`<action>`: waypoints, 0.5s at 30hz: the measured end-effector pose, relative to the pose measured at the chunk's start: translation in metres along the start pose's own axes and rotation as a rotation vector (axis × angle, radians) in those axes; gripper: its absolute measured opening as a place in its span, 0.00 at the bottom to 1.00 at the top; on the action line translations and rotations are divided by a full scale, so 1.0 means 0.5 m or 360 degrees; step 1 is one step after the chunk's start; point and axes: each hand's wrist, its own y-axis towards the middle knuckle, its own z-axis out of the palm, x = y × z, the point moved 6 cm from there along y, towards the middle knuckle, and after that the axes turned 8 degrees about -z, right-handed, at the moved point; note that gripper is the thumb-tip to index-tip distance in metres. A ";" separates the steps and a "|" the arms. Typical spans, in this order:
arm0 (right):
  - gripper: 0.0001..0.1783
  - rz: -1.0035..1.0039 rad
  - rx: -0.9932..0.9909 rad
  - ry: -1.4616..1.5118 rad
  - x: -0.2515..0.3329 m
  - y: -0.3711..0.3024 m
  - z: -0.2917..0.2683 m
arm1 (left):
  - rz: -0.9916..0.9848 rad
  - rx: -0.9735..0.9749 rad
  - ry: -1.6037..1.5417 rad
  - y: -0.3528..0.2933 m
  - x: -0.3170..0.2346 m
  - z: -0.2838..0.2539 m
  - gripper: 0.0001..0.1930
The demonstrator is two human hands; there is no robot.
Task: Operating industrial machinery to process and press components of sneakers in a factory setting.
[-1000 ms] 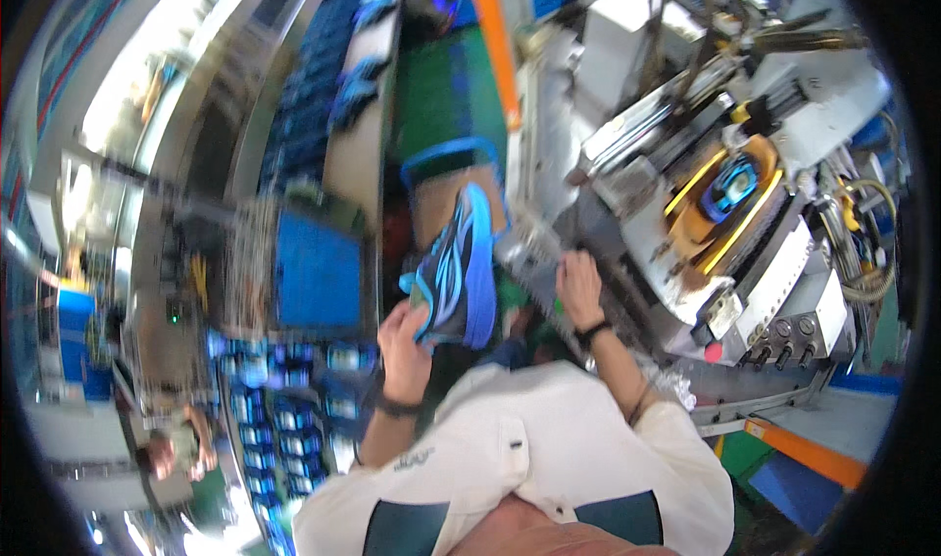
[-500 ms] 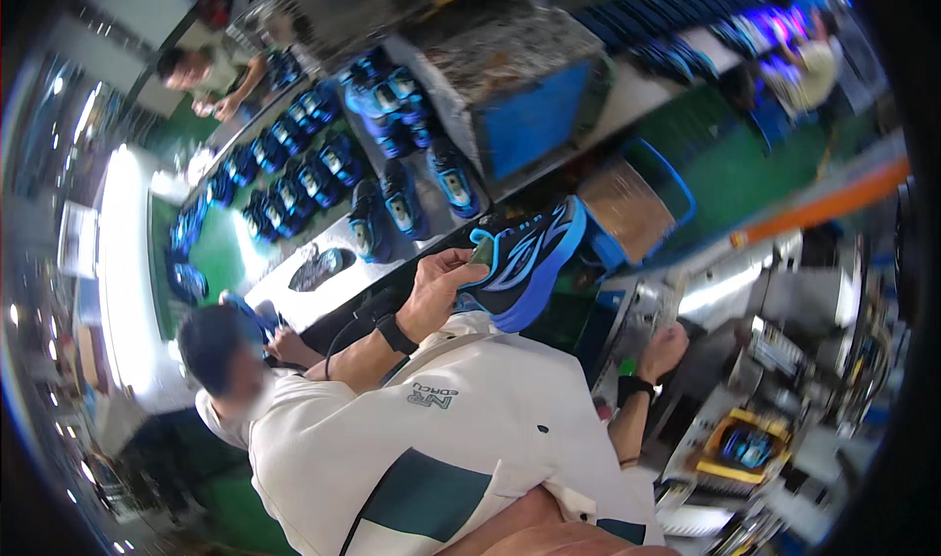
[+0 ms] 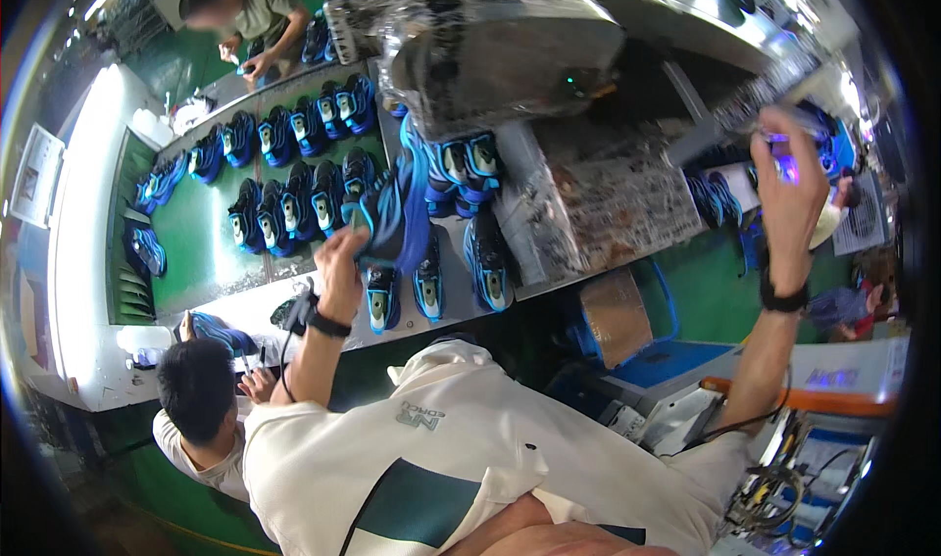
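Note:
My left hand (image 3: 340,260) is closed on a black and blue sneaker (image 3: 400,221), gripping it at the collar end. The sneaker hangs tilted above the bench, its blue sole facing right, and partly covers shoes behind it. Several similar sneakers (image 3: 428,287) stand upright just below and beyond it. My right hand (image 3: 796,189) is raised at the far right with its fingers stretched out and apart, slightly blurred. It appears to hold nothing and is near a grey metal bar (image 3: 720,133) of the machine; whether it touches the bar, I cannot tell.
Rows of sneakers (image 3: 299,208) fill the green-topped conveyor at left. A worn metal machine (image 3: 608,184) stands ahead on the bench. A co-worker (image 3: 201,399) sits close on my left, and another person (image 3: 265,17) works across the line. A brown-topped blue stool (image 3: 619,311) stands at right.
My left hand has carried the sneaker left and outward over the bench. My right hand has risen from low beside me to the far right, its fingers now extended. The view has turned.

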 end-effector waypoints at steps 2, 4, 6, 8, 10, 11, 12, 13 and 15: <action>0.18 -0.0605 -0.0035 -0.0241 0.058 0.171 0.062 | 0.0076 0.0036 0.0079 0.127 -0.048 0.016 0.08; 0.20 -0.0990 0.0064 -0.0333 0.123 0.316 0.144 | 0.0054 -0.0029 0.0247 0.301 -0.055 0.004 0.09; 0.24 -0.1358 0.0187 -0.0665 0.145 0.424 0.249 | 0.0093 -0.0092 0.0288 0.463 -0.061 0.018 0.11; 0.41 -0.1295 0.0564 -0.0390 0.219 0.509 0.341 | -0.0026 -0.0211 0.0115 0.596 -0.054 0.037 0.11; 0.38 -0.1550 0.0499 -0.0403 0.244 0.576 0.435 | -0.0006 -0.0280 -0.0007 0.709 -0.074 0.075 0.14; 0.35 -0.1698 0.0466 -0.0464 0.231 0.601 0.480 | 0.0077 -0.0304 0.0366 0.759 -0.101 0.099 0.16; 0.35 -0.1725 0.0489 -0.0429 0.231 0.630 0.526 | 0.0145 -0.0354 0.0743 0.805 -0.117 0.101 0.19; 0.31 -0.1856 0.0514 -0.0269 0.244 0.657 0.558 | 0.0298 -0.0463 0.0919 0.857 -0.115 0.091 0.21; 0.20 -0.1754 0.0089 -0.0083 0.277 0.646 0.573 | 0.0750 -0.0698 0.1005 0.926 -0.115 0.169 0.22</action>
